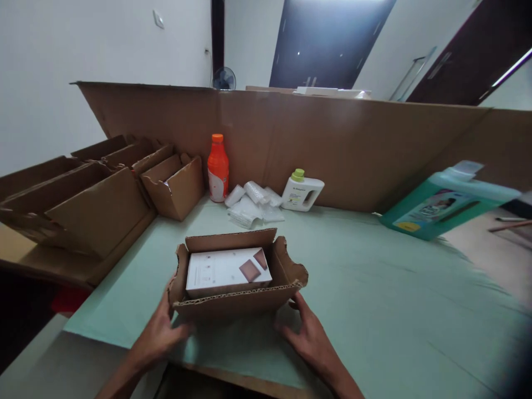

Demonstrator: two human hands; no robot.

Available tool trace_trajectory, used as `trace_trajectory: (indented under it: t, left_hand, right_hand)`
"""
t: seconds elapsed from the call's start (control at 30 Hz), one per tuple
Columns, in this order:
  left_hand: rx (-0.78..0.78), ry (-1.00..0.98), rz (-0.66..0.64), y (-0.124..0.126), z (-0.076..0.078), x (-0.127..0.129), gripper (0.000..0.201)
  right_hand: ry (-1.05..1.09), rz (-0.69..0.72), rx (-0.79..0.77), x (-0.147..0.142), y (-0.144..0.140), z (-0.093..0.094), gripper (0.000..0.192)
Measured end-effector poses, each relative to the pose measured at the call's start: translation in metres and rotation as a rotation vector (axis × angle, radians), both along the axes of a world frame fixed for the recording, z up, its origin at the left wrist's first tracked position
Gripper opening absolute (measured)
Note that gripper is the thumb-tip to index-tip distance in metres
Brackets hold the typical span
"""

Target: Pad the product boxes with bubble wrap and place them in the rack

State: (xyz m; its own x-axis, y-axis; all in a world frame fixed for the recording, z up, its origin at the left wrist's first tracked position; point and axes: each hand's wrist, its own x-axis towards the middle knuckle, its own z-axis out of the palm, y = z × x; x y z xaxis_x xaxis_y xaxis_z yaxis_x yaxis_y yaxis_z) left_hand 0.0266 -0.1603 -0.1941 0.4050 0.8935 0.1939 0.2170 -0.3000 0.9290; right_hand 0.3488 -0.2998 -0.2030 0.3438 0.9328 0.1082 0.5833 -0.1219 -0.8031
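Before me on the pale green table covering is an open cardboard box (236,303), its top edges raised. Inside it lies a white carton (220,271) printed with brown squares. My left hand (160,332) grips the box's left end, the fingertips partly hidden behind the cardboard and the thumb along the front. At the lower right corner, my right hand (305,335) holds the other end, fingers curled against the side and underneath. Some blur lies on both hands' thumbs. Beyond the box is a heap of clear bubble wrap (251,205).
Several open cardboard boxes (100,210) stand at the left. An orange bottle (218,166), a white jug with a green cap (303,193) and a tilted green liquid jug (449,202) line the back. A tall cardboard panel (332,144) borders the table (374,293).
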Motion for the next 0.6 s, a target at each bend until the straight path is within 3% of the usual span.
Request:
trace_trajectory:
  t: [0.07,0.13,0.23,0.4,0.5,0.6]
  left_hand:
    - [-0.058,0.113,-0.081,-0.001,-0.016,0.009,0.089]
    - [-0.056,0.106,-0.116,-0.001,-0.023,0.021,0.077]
    - [-0.045,0.010,-0.193,0.009,-0.019,0.053,0.070]
    - [-0.090,-0.103,-0.404,0.048,-0.010,0.125,0.083]
    - [-0.082,-0.124,-0.363,0.059,-0.021,0.158,0.079]
    - [-0.066,-0.080,-0.264,0.053,-0.038,0.171,0.074]
  right_hand:
    - [0.036,0.007,0.011,-0.004,0.004,-0.003,0.066]
    - [0.070,-0.022,0.023,-0.005,0.009,-0.003,0.054]
    - [0.094,-0.160,0.020,0.005,0.011,0.001,0.044]
    - [0.091,-0.321,0.012,0.040,0.007,0.010,0.041]
    - [0.091,-0.369,0.040,0.055,0.011,0.009,0.043]
    - [0.092,-0.382,0.071,0.063,0.020,0.003,0.045]
